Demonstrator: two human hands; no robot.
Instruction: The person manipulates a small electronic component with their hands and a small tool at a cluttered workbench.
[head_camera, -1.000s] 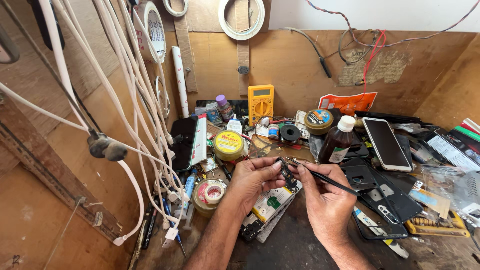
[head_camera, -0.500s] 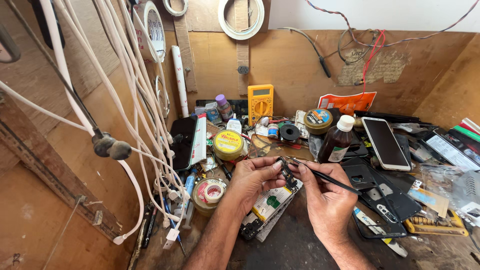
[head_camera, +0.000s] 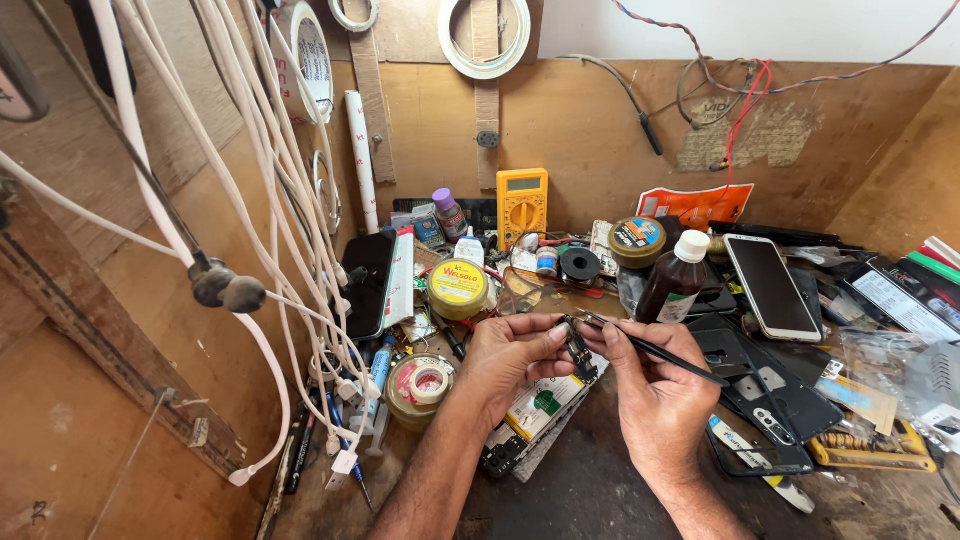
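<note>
The left hand (head_camera: 510, 355) pinches a small dark, flat, narrow circuit part (head_camera: 578, 350) between thumb and fingertips, held up between both hands. The right hand (head_camera: 655, 400) is closed around slim black metal tweezers (head_camera: 650, 347), whose tips touch the part. Under the hands lies an opened phone (head_camera: 535, 415) on the scuffed wooden bench. Beyond the left hand stands a round yellow-lidded tin (head_camera: 457, 287); beyond the right, a brown glass bottle (head_camera: 675, 283). White cables (head_camera: 290, 250) hang left.
</note>
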